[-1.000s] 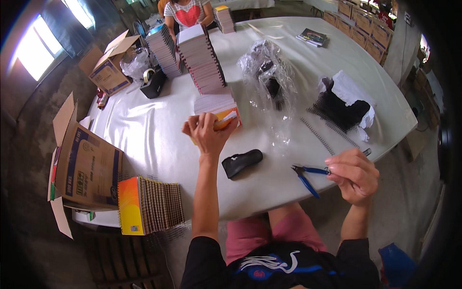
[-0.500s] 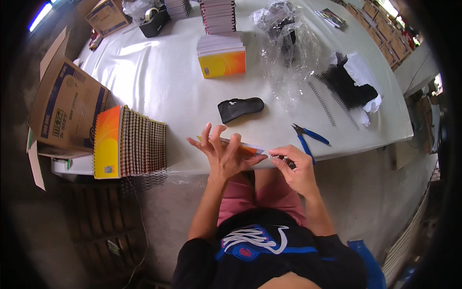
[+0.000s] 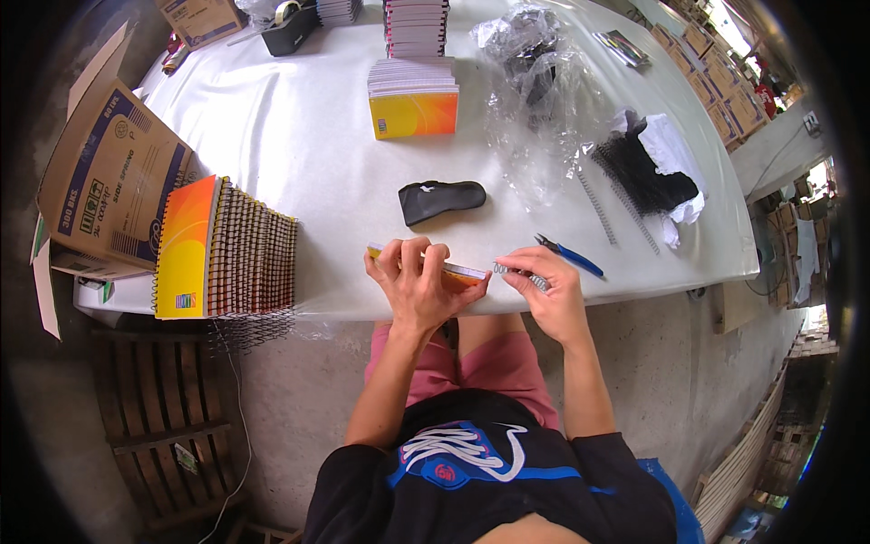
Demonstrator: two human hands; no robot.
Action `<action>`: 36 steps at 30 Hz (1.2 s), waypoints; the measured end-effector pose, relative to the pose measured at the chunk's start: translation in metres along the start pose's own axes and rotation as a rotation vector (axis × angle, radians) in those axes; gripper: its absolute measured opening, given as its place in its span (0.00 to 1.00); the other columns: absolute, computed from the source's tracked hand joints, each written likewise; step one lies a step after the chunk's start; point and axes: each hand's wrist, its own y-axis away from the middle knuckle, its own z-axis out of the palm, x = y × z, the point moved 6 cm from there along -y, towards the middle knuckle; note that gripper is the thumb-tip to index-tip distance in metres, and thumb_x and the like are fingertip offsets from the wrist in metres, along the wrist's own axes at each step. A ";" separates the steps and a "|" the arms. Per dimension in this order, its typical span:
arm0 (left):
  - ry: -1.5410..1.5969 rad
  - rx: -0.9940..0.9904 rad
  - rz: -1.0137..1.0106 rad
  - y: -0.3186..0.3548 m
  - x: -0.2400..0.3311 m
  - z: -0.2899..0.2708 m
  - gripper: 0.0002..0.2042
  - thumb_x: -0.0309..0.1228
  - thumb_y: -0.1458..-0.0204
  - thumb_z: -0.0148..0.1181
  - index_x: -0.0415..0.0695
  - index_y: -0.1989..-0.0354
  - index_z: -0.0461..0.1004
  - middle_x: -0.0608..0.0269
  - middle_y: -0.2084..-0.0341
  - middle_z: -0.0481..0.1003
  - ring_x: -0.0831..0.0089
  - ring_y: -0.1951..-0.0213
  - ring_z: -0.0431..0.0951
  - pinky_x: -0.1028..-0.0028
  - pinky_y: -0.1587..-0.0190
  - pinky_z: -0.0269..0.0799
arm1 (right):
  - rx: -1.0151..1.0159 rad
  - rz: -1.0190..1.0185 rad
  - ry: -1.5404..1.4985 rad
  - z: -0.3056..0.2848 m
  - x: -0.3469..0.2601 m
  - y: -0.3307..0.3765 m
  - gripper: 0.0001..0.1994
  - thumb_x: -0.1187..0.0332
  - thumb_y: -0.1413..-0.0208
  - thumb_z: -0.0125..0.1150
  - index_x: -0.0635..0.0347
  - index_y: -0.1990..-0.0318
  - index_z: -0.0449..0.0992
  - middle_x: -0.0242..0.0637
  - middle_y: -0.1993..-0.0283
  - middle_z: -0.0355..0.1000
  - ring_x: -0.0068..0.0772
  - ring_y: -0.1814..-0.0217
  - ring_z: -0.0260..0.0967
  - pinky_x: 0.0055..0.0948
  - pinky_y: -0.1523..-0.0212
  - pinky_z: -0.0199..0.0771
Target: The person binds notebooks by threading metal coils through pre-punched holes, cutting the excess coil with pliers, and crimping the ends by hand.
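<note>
My left hand (image 3: 414, 283) is closed over a thin notebook (image 3: 463, 272) with a yellow and orange cover, held nearly edge-on at the table's front edge. Much of the notebook is hidden behind the fingers. In a pinch, my right hand (image 3: 553, 295) grips a dark wire binding coil (image 3: 536, 280), whose end is at the notebook's right end. Whether the coil has entered the holes is too small to tell. Blue-handled pliers (image 3: 575, 257) lie just beyond my right hand. Past my left hand rests a black pouch (image 3: 442, 201).
Spiral-bound notebooks (image 3: 186, 249) stand in a row at the left, beside an open carton (image 3: 118, 172). Farther back are a notebook stack (image 3: 412, 113), a tape dispenser (image 3: 292, 32) and crumpled clear plastic (image 3: 535, 118). Loose coils (image 3: 598, 208) and a black coil bundle (image 3: 657, 177) lie right.
My left fingers, raised and spread before, have come down over the notebook. My right hand still holds the coil against the notebook's end. The whole view has shifted slightly.
</note>
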 end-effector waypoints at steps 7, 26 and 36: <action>-0.071 0.004 -0.047 -0.003 0.007 -0.003 0.28 0.54 0.77 0.69 0.52 0.69 0.66 0.65 0.65 0.63 0.61 0.56 0.60 0.56 0.53 0.52 | -0.215 0.026 -0.011 0.015 -0.005 -0.009 0.10 0.78 0.46 0.55 0.61 0.57 0.77 0.40 0.67 0.73 0.33 0.67 0.70 0.25 0.65 0.69; 0.012 -0.156 0.042 0.004 0.001 -0.008 0.27 0.54 0.68 0.69 0.50 0.63 0.71 0.63 0.66 0.63 0.59 0.54 0.62 0.48 0.47 0.53 | -0.489 0.232 0.113 0.005 0.005 -0.010 0.13 0.72 0.43 0.52 0.57 0.50 0.72 0.35 0.76 0.70 0.27 0.80 0.65 0.28 0.74 0.67; 0.154 -0.233 0.016 -0.012 -0.019 -0.026 0.25 0.53 0.73 0.72 0.47 0.75 0.71 0.61 0.69 0.61 0.60 0.58 0.59 0.48 0.46 0.52 | -0.330 -0.521 0.765 0.055 0.021 -0.085 0.25 0.77 0.54 0.56 0.53 0.44 0.69 0.40 0.52 0.73 0.42 0.47 0.69 0.35 0.45 0.66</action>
